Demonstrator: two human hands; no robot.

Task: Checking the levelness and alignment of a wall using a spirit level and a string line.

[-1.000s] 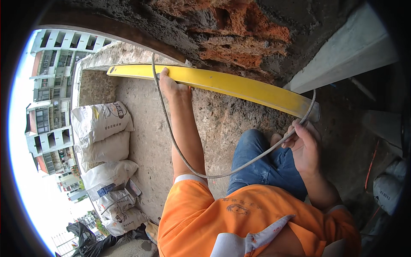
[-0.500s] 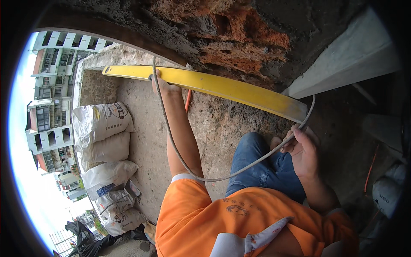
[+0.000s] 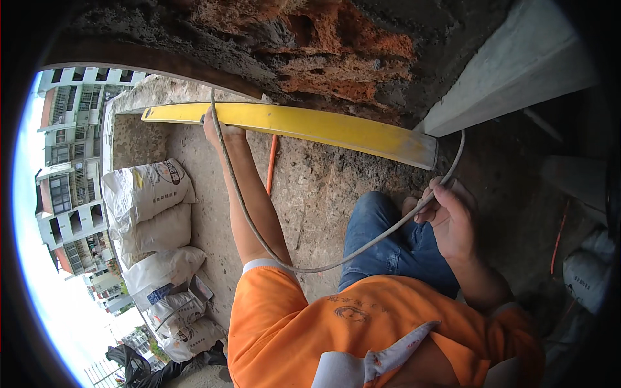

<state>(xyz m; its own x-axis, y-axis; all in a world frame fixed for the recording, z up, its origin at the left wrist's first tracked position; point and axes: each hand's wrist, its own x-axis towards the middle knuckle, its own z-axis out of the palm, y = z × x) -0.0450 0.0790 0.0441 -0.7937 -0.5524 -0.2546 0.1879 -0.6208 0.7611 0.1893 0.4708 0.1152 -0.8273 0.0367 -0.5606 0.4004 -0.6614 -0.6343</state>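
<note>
Whether the right hand (image 3: 453,216), fingers curled, pinched the grey cable (image 3: 307,270) could not be told. The long yellow straightedge (image 3: 291,123), its right end scuffed grey, lay just beyond that hand, gripped farther off by the left hand (image 3: 213,131), whose fingers were mostly hidden.

Single fisheye view from the person's head, facing down over the orange shirt (image 3: 381,310). The torso lies closest to the lens, along the lower edge; the left hand (image 3: 231,132) and right hand (image 3: 455,223) occupy the middle range. Broken masonry (image 3: 349,61) spans the upper field; distant buildings (image 3: 61,152) appear at left, where straight lines bend.
</note>
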